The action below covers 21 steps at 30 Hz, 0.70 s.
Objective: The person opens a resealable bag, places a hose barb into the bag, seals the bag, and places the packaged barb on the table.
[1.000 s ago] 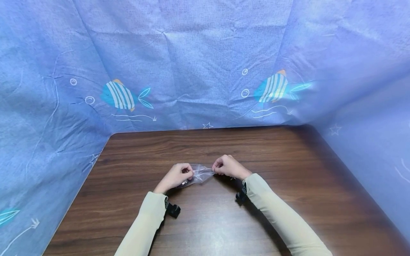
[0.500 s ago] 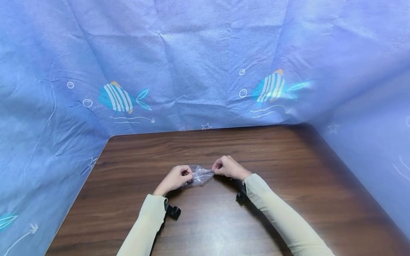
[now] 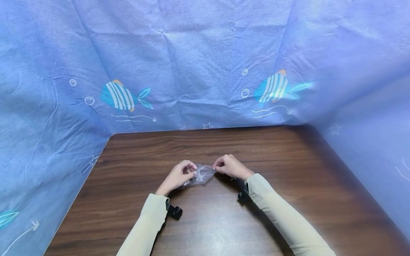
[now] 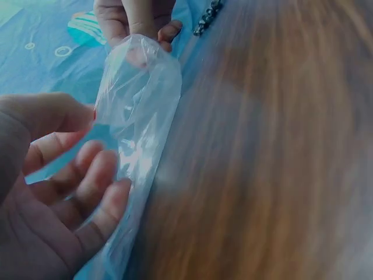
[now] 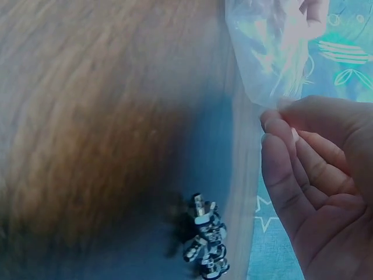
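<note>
Clear plastic bag (image 3: 204,174) sits between both hands, at the table (image 3: 256,149). Left hand (image 3: 177,178) just parted thumb and forefinger; right hand (image 3: 232,168) pinches the bag's end. Probably only the right grip holds now.

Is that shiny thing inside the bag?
No, the right wrist view shows the shiny thing lying on the table, apart from the bag.
</note>
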Available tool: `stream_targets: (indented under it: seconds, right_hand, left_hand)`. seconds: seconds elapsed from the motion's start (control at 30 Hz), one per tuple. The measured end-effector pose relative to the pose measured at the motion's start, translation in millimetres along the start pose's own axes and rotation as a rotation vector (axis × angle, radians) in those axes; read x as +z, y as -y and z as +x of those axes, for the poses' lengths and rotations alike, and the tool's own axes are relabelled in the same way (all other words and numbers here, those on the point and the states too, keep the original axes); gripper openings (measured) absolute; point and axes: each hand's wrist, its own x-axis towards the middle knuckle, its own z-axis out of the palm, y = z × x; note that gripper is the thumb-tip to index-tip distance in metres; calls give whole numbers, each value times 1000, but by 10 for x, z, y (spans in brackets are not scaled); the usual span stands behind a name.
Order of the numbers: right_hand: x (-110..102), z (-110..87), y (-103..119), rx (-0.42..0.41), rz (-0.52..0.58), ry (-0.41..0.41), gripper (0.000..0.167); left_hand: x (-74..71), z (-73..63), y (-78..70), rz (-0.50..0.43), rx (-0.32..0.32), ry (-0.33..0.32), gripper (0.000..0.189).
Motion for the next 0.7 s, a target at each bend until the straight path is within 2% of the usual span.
stream_targets:
  seconds: [0.1,0.23,0.3,0.5,0.6,0.7]
  right_hand:
    - [-4,6,4,-12,2,-9,9]
    - [-5,17,10,-29,0,-9,10]
    - [-7,21,15,-30,1,-10,10]
    - [0,33,36,-18,15,-6,10]
    - [4,31,46,-20,12,-3,11]
    - [3,24,66,-21,13,7,11]
  left_hand:
    - [35,14,3,-2,84,-1,27]
    - [83,27,3,-21,148,45,43]
    - [103,28,-4,-27,136,71,48]
    - [152,32,-15,-54,1,143,49]
    - [179,35,-26,-37,-18,135,43]
    - [207,37,-25,-37,-29,117,47]
